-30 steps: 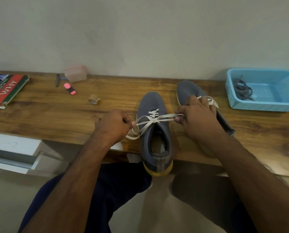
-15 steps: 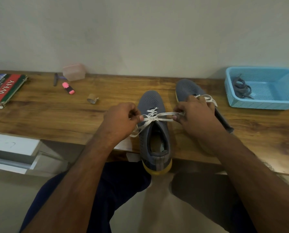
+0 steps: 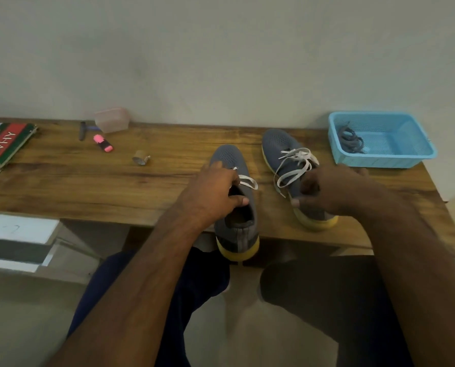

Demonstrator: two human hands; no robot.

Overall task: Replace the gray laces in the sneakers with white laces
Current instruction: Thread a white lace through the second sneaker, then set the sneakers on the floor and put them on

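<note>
Both hands off the lace ends since earlier: left hand (image 3: 213,193) grips near sneaker (image 3: 237,229) collar; right hand (image 3: 329,192) curls round right sneaker (image 3: 287,152). Gray laces (image 3: 352,140) in basket (image 3: 411,154).

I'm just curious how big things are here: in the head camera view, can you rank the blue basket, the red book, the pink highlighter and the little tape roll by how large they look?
1. blue basket, largest.
2. red book, though the frame's edge cuts it off, so its full size is unsure.
3. pink highlighter and tape roll look about alike; I can't rank them.
</note>
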